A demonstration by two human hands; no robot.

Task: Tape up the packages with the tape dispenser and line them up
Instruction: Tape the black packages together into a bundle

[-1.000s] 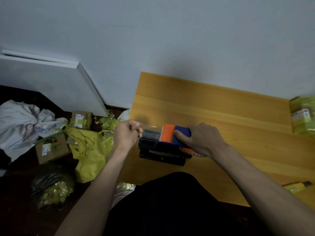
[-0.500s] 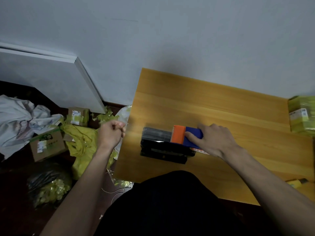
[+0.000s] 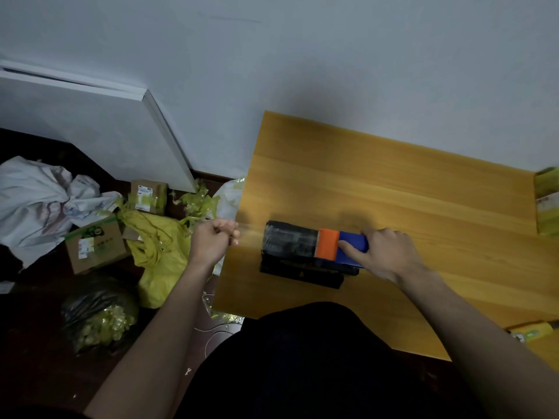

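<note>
The wooden surface [image 3: 423, 182] carries a black package [image 3: 290, 246] near its left edge, yellow-green packages [image 3: 549, 204] at its right.

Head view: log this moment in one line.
right hand holds tape dispenser on black package | left hand pinches tape end | table

The right hand [image 3: 384, 252] covers the rear of the tape dispenser [image 3: 341, 247], so its grip there is hidden. Whether the left hand [image 3: 211, 241] pinches clear tape is too blurred to tell. The right frame edge cuts off a yellow-green package [image 3: 548, 201] — and the surface [image 3: 393, 182] too.
</note>
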